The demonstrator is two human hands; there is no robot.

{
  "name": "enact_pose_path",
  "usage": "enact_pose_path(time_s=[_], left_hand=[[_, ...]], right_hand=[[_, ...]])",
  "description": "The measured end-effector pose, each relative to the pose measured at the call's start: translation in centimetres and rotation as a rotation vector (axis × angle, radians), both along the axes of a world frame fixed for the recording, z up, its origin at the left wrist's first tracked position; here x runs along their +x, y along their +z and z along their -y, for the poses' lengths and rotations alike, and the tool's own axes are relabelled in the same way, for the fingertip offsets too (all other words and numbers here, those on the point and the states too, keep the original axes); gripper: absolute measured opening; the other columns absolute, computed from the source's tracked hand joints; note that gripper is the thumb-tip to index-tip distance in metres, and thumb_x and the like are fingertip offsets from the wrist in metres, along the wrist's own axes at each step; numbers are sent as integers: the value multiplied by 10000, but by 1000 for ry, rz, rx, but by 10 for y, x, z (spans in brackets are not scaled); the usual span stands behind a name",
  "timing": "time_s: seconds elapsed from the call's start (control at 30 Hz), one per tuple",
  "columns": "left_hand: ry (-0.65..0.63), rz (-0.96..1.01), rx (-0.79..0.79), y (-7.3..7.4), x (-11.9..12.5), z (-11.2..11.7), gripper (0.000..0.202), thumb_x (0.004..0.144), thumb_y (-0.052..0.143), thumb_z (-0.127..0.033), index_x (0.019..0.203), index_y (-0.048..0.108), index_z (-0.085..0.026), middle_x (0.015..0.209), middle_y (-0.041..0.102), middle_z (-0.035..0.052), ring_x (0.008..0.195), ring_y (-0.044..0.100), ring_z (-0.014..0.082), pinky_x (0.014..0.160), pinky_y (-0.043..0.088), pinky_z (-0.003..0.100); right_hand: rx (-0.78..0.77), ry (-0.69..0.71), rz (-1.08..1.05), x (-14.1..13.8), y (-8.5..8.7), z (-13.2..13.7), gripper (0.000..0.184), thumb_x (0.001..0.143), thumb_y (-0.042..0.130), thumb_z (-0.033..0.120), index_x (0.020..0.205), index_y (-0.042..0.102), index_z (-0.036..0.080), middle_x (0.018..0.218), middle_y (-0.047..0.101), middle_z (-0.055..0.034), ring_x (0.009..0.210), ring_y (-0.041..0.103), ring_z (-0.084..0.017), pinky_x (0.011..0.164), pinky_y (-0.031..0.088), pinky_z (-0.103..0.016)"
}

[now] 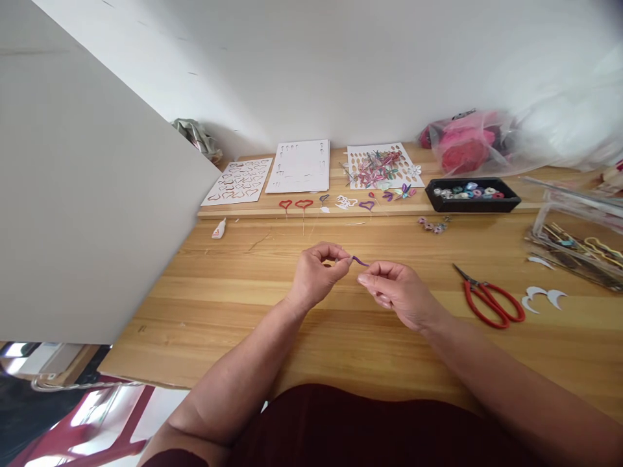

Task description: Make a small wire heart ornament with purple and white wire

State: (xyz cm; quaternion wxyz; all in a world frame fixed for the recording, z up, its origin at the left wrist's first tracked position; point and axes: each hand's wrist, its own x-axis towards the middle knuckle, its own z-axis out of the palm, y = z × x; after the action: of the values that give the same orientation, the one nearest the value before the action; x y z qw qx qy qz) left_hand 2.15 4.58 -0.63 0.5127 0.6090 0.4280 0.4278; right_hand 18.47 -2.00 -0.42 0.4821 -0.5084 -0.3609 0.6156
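Note:
Above the middle of the wooden table [233, 305], both my hands pinch one short purple wrapped wire [361, 261]. My left hand [318, 272] grips its left end between thumb and curled fingers. My right hand [396, 290] holds the right end in a closed pinch. The wire bends slightly between them. Red-handled scissors [489, 299] lie on the table to the right of my right hand.
A raised plank at the back carries white template cards [300, 165], red wire hearts [298, 204], small coloured pieces and a black tray [472, 194] of beads. A glue tube [219, 228] lies at left, white crescent cutouts [540, 297] and a clear bag [574, 243] at right. A grey panel [82, 194] stands left.

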Motion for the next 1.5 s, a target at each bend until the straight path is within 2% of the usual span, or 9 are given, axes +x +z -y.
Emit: enact_pose_path(time_s=[0.3, 0.5, 0.63, 0.87, 1.07, 1.17, 1.27, 1.37, 1.5], left_hand=[[50, -13, 45, 1, 1, 0, 130, 727, 748, -275, 718, 694, -157, 821, 695, 51, 819, 636, 159, 734, 468, 267], [-68, -104, -6, 2, -2, -1, 141, 723, 744, -290, 727, 707, -154, 825, 712, 52, 759, 626, 153, 678, 455, 261], [-204, -121, -98, 2, -3, 1, 164, 694, 769, -293, 718, 704, -145, 755, 701, 45, 686, 590, 135, 666, 441, 264], [-344, -119, -191, 7, -3, 4, 183, 683, 779, -292, 712, 694, -133, 723, 674, 34, 660, 550, 117, 648, 414, 258], [-378, -57, -249, 7, -3, 5, 206, 683, 795, -297, 728, 699, -121, 723, 659, 25, 645, 531, 99, 633, 401, 248], [-385, 16, -267, 4, -4, 4, 220, 674, 814, -299, 724, 698, -120, 744, 661, 29, 671, 539, 101, 652, 411, 249], [-365, 103, -279, 2, -3, 2, 240, 666, 830, -314, 723, 698, -121, 730, 646, 19, 651, 516, 87, 630, 392, 241], [-292, 178, -284, 1, -1, 1, 258, 644, 844, -327, 709, 696, -125, 707, 639, 8, 599, 481, 68, 607, 381, 239], [-147, 242, -215, 1, 2, -1, 239, 661, 824, -322, 688, 679, -135, 745, 652, 18, 670, 540, 90, 677, 430, 250]], right_hand=[[-24, -7, -64, -2, -1, 1, 331, 677, 825, 407, 625, 585, 184, 545, 491, 47, 422, 337, -53, 435, 202, -246], [314, -110, 454, 6, 6, 3, 211, 799, 732, 387, 728, 691, 193, 586, 524, 20, 533, 379, -102, 505, 285, -272], [429, -155, 686, 13, 11, 3, 191, 847, 677, 356, 748, 716, 197, 569, 553, 12, 534, 406, -115, 524, 325, -275], [490, -124, 681, 15, 2, -4, 185, 855, 672, 332, 770, 724, 177, 645, 647, -7, 551, 466, -110, 533, 348, -264], [472, -128, 672, 17, -1, -8, 203, 830, 681, 342, 760, 736, 159, 599, 605, 1, 535, 412, -101, 523, 320, -266], [398, -112, 588, 18, -3, -10, 214, 798, 712, 364, 752, 739, 157, 632, 622, -13, 559, 428, -104, 535, 323, -270], [220, -70, 294, 16, -9, -12, 234, 730, 776, 386, 738, 715, 161, 646, 619, -7, 534, 429, -87, 500, 294, -254], [3, 8, -33, 12, -15, -12, 264, 677, 824, 372, 698, 654, 170, 556, 525, 45, 439, 341, -48, 442, 204, -229], [-107, 39, -162, 7, -16, -8, 308, 666, 844, 329, 644, 577, 177, 525, 486, 62, 414, 351, -42, 429, 213, -214]])
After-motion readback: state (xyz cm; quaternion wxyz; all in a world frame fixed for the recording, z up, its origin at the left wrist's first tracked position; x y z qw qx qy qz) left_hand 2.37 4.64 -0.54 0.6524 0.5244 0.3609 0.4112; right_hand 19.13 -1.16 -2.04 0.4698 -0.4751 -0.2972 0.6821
